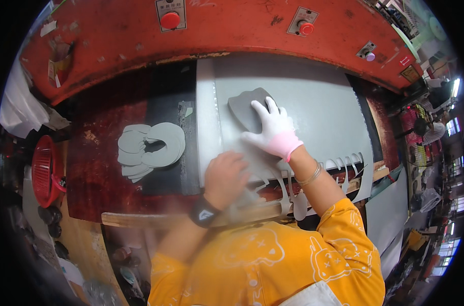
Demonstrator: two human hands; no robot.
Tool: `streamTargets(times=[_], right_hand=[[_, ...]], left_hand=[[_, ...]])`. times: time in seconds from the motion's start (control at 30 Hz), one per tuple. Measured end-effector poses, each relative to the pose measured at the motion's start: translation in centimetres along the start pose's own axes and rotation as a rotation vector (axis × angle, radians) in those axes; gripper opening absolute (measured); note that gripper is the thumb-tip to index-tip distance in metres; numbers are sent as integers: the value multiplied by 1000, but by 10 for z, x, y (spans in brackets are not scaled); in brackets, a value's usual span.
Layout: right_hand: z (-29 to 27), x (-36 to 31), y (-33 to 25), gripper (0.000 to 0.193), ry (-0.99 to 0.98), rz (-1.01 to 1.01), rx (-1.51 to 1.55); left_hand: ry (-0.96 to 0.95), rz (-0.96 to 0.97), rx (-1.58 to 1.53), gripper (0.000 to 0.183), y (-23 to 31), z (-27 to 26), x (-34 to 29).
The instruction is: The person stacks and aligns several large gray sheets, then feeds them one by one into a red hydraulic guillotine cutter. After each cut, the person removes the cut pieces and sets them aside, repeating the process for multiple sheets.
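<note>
My right hand (275, 126), in a white glove with a pink cuff, grips a dark grey cutting die (246, 108) with curved edges. Its fingers lie over the die's top and right side, the thumb at the near edge. The die rests on a smooth light grey sheet (318, 112). My bare left hand (226, 178) is smeared by motion near the sheet's near left edge. Below it hangs blurred grey material (240, 205); whether the fingers hold it cannot be made out. Cut strips (352, 164) with curved gaps hang along the sheet's near edge.
A fanned pile of curved grey cut pieces (165, 145) lies to the left on the dark red board. Across the far side runs an orange-red machine beam (232, 30) with a red push button (170, 20). A wooden rail (140, 219) borders the near side; a red basket (42, 171) stands far left.
</note>
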State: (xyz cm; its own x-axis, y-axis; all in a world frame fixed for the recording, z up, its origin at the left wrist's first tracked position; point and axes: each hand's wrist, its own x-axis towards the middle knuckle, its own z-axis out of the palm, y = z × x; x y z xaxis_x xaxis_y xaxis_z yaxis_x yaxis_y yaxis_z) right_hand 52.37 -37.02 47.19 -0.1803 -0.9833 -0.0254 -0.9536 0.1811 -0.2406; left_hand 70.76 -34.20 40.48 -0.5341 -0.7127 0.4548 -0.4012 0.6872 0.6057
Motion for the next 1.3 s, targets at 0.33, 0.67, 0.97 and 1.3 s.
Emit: streamTargets(times=[0.33,0.67,0.97,1.3], right_hand=[[8,35,-11,89,46,-45,-34],[12,31,-30,86,25,44,-72],[10,28,-28,85,39,-3,-50],[12,41,-25,86,55,-74,-91]], left_hand=[[41,-35,-48,16,2,-1,2],[47,-38,-49,15,0,1,1],[27,-72,-64,15,-1,2,2],[-3,-96,-43,15,3,-2,10]])
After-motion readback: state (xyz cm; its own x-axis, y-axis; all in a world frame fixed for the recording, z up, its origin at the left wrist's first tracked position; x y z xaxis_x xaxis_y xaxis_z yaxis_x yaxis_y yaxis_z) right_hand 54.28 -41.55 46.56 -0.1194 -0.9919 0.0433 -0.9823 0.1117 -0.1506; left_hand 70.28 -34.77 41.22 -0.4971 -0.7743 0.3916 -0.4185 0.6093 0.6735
